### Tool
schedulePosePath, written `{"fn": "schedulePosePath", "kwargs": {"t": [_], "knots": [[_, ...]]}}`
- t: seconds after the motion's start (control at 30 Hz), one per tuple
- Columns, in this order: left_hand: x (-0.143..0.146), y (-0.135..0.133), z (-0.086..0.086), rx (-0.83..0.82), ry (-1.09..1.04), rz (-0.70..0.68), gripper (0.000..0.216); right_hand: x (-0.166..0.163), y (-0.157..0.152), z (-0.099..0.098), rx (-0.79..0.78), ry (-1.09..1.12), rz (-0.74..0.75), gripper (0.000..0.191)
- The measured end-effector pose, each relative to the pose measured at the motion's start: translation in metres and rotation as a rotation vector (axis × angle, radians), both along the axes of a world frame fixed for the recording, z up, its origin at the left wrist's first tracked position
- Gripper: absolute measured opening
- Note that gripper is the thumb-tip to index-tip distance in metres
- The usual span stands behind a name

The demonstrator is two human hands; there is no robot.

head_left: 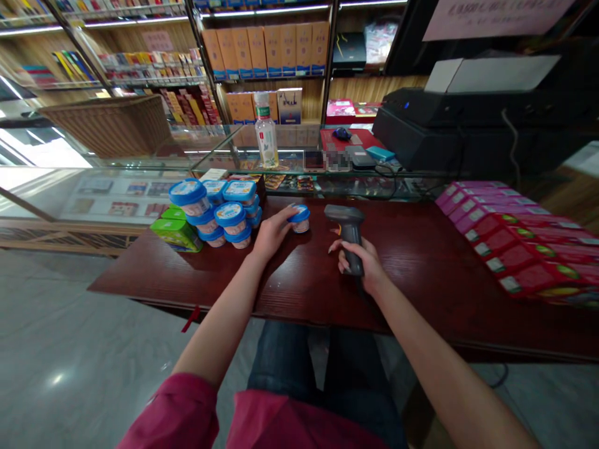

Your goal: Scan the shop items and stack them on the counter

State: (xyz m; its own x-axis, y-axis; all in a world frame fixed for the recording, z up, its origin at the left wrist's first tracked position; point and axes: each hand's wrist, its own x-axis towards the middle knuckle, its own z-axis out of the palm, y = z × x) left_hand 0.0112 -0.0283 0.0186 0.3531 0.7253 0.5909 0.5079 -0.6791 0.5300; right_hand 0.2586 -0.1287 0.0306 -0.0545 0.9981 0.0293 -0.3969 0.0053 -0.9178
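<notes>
My left hand reaches forward over the dark wooden table and its fingers close round a small blue-lidded cup standing on the tabletop. My right hand grips the handle of a dark barcode scanner, whose head points toward that cup. To the left of the cup stands a stack of several like blue-lidded cups, with a green box beside them.
Rows of pink and red cartons lie at the table's right. Behind is a glass counter with a plastic bottle, a black register and a wicker basket. Shelves of goods fill the back wall.
</notes>
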Motion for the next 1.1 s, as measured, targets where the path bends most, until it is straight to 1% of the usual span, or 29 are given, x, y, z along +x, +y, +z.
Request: {"fn": "schedulePosePath", "kwargs": {"t": [0.07, 0.13, 0.2, 0.23, 0.33, 0.43, 0.5, 0.57, 0.67, 0.73, 0.9, 1.1], "knots": [[-0.008, -0.003, 0.004, 0.034, 0.099, -0.071, 0.046, 0.001, 0.0, 0.0, -0.005, 0.006, -0.012, 0.042], [-0.012, -0.008, 0.01, 0.079, 0.202, -0.07, 0.05, 0.001, 0.0, 0.0, -0.013, 0.01, -0.02, 0.042], [-0.007, -0.013, 0.016, 0.129, 0.296, 0.005, 0.048, 0.001, 0.0, 0.0, -0.022, 0.014, -0.018, 0.042], [-0.001, -0.015, 0.019, 0.149, 0.334, 0.057, 0.047, 0.001, 0.001, 0.0, -0.025, 0.016, -0.015, 0.042], [0.024, -0.017, 0.024, 0.175, 0.405, 0.194, 0.052, 0.001, 0.001, 0.0, -0.031, 0.022, -0.001, 0.042], [0.04, -0.015, 0.026, 0.164, 0.421, 0.272, 0.042, 0.001, 0.001, 0.0, -0.03, 0.023, 0.01, 0.042], [0.037, -0.016, 0.027, 0.156, 0.404, 0.309, 0.034, 0.001, 0.0, 0.0, -0.025, 0.029, 0.007, 0.041], [0.026, -0.02, 0.028, 0.15, 0.358, 0.327, 0.032, 0.001, -0.002, 0.001, -0.022, 0.033, 0.002, 0.041], [0.008, -0.026, 0.027, 0.12, 0.266, 0.28, 0.034, 0.001, -0.004, 0.003, -0.03, 0.031, 0.009, 0.04], [0.001, -0.026, 0.025, 0.071, 0.186, 0.255, 0.035, 0.0, -0.005, 0.004, -0.04, 0.022, 0.029, 0.039], [0.007, -0.015, 0.016, -0.018, 0.0, 0.26, 0.032, -0.002, -0.009, 0.006, -0.043, -0.025, 0.1, 0.041], [0.009, -0.009, 0.007, -0.063, -0.115, 0.206, 0.032, -0.002, -0.009, 0.004, -0.042, -0.085, 0.115, 0.04]]}}
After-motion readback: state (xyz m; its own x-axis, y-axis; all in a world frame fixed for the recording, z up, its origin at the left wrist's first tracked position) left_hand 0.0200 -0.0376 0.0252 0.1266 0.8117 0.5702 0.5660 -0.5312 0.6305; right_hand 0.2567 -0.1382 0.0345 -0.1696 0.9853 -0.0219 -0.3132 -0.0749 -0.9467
